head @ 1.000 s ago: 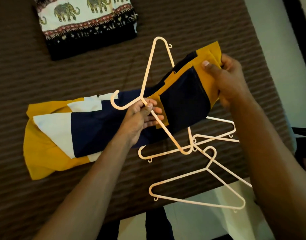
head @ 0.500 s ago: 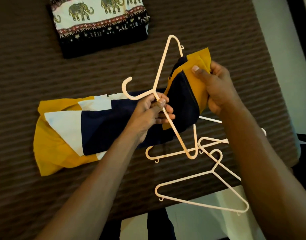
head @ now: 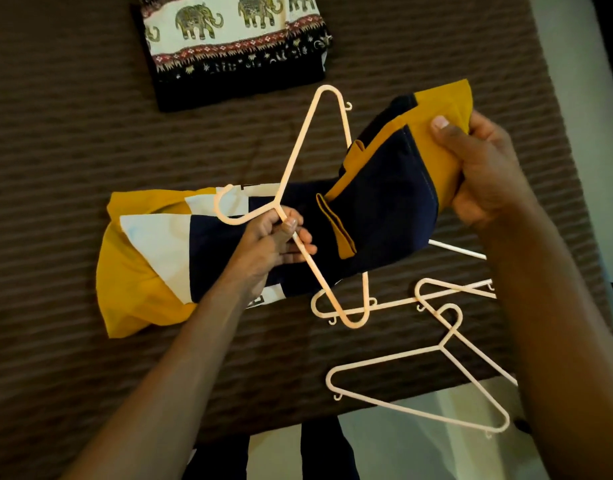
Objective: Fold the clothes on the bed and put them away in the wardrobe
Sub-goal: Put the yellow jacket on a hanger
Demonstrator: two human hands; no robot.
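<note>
2 spare hangers [head: 419,403] on brown bed [head: 73,133]; pale floor [head: 419,441] beyond.

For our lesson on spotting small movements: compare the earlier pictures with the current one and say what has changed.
Little changed. The right hand drew the yellow end of the yellow, navy and white garment a bit further through the held hanger. The left hand kept its grip at the hanger's neck. The spare hangers and the elephant-print cloth stayed put.

home bedroom, brown ribbed bedspread [head: 73,150], folded elephant-print garment [head: 228,43], loose plastic hangers [head: 419,393] lying on the bed
</note>
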